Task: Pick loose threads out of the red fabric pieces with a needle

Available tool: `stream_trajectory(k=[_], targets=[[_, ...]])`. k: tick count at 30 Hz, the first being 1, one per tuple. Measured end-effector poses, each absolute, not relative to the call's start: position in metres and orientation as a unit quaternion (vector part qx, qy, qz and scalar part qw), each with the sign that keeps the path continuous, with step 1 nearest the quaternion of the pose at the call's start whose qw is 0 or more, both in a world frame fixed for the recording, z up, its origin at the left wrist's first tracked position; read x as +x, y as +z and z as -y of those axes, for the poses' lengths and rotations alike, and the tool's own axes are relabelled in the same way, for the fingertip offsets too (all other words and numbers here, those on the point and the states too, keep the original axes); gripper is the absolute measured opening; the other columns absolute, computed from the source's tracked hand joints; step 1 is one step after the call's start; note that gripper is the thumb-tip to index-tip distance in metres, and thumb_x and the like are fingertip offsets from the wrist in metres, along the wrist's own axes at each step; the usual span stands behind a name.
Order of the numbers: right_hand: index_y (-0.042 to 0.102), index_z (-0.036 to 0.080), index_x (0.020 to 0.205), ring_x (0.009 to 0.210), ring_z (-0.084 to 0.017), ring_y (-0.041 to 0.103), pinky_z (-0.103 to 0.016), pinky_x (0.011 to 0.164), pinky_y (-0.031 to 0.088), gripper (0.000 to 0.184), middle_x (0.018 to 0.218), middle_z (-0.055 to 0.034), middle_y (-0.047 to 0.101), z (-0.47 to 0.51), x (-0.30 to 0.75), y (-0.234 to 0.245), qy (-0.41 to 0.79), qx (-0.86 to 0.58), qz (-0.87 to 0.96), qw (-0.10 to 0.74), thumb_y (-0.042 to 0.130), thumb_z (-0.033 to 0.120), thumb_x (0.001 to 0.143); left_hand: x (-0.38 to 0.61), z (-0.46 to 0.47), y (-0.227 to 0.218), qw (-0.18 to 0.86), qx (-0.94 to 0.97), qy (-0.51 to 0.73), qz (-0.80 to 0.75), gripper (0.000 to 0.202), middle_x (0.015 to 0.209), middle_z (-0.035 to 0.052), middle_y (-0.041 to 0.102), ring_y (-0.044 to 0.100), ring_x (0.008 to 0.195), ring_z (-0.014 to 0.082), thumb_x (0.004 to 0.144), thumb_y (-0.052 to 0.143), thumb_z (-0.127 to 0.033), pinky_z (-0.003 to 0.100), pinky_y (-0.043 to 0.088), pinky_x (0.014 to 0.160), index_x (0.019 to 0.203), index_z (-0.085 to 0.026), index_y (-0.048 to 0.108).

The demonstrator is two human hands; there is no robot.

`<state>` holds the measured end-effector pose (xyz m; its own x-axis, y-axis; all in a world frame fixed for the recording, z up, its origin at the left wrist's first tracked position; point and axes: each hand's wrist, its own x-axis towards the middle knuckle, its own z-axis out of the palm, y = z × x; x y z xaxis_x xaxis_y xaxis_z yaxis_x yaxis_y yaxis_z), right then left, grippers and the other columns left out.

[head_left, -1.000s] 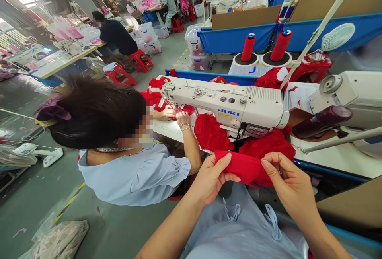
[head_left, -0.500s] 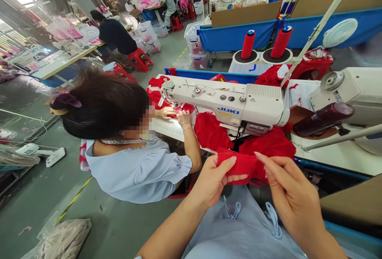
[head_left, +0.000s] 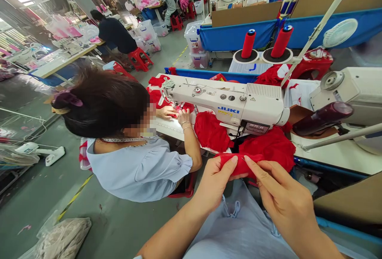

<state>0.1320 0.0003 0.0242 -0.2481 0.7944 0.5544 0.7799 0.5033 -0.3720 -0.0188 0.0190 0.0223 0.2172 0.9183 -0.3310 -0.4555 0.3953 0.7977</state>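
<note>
My left hand [head_left: 215,182] pinches the left end of a small red fabric piece [head_left: 240,163], thumb on top. My right hand [head_left: 282,201] is closed on the same piece from the right, its fingertips close to my left thumb. The piece is held over my lap in front of a pile of red fabric [head_left: 268,145] that hangs off the sewing table edge. A white sewing machine [head_left: 227,102] stands just beyond, where a co-worker in a light blue top [head_left: 140,169] feeds red cloth under the needle with both hands.
Two red thread cones [head_left: 247,44] stand behind the machine. A second machine [head_left: 355,88] and a dark bottle [head_left: 324,117] lie to the right. A cardboard panel [head_left: 349,205] is at lower right. A bag [head_left: 61,239] lies on the floor at left. Other workers sit at distant tables.
My right hand has slid left along the red piece until its fingers almost meet my left thumb. The piece is now bunched shorter between my hands. The co-worker has shifted slightly.
</note>
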Motion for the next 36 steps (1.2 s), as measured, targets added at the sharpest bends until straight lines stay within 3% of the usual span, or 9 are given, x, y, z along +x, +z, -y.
stream_trajectory(k=[9,15,26,32,36], targets=[[0.071,0.017,0.117,0.065,-0.011,0.066,-0.018,0.057,0.052,0.038,0.085,-0.006,0.067,0.0,0.13,0.025,0.071,-0.499,0.764,0.402,0.046,0.006,0.09,-0.021,-0.018,0.021,0.676,0.389,0.462,-0.422,0.031,0.108,0.0074,0.075,0.065,0.105,0.0244,0.091,0.058,-0.037,0.035,0.047,0.099,0.109,-0.019,0.075],[0.067,0.026,0.123,0.065,-0.011,0.065,-0.018,0.056,0.054,0.042,0.084,-0.0035,0.065,-0.002,0.131,0.025,0.197,-0.477,0.723,0.459,0.05,0.007,0.09,-0.021,-0.018,0.02,0.7,0.36,0.463,-0.407,0.033,0.099,0.0087,0.076,0.068,0.097,0.024,0.092,0.057,-0.039,0.034,0.052,0.088,0.107,-0.017,0.076],[0.069,0.018,0.121,0.066,-0.01,0.066,-0.017,0.058,0.053,0.041,0.086,-0.0061,0.066,-0.001,0.135,0.023,0.06,-0.488,0.775,0.397,0.046,0.004,0.09,-0.02,-0.019,0.027,0.641,0.445,0.454,-0.43,0.033,0.106,0.0059,0.075,0.065,0.099,0.0232,0.094,0.052,-0.036,0.032,0.048,0.092,0.111,-0.02,0.074],[0.068,0.021,0.121,0.07,-0.011,0.066,-0.017,0.062,0.054,0.04,0.084,-0.0048,0.065,-0.002,0.134,0.024,0.136,-0.477,0.749,0.44,0.049,0.004,0.09,-0.019,-0.019,0.027,0.641,0.435,0.464,-0.43,0.033,0.106,0.0063,0.075,0.066,0.098,0.0224,0.094,0.052,-0.037,0.032,0.048,0.094,0.11,-0.019,0.075],[0.067,0.022,0.123,0.075,-0.012,0.067,-0.019,0.067,0.055,0.041,0.086,-0.0055,0.067,-0.004,0.135,0.025,0.161,-0.471,0.751,0.434,0.049,0.004,0.09,-0.017,-0.022,0.021,0.66,0.396,0.469,-0.433,0.027,0.095,0.0064,0.076,0.067,0.087,0.019,0.087,0.064,-0.037,0.029,0.05,0.087,0.1,-0.017,0.078]])
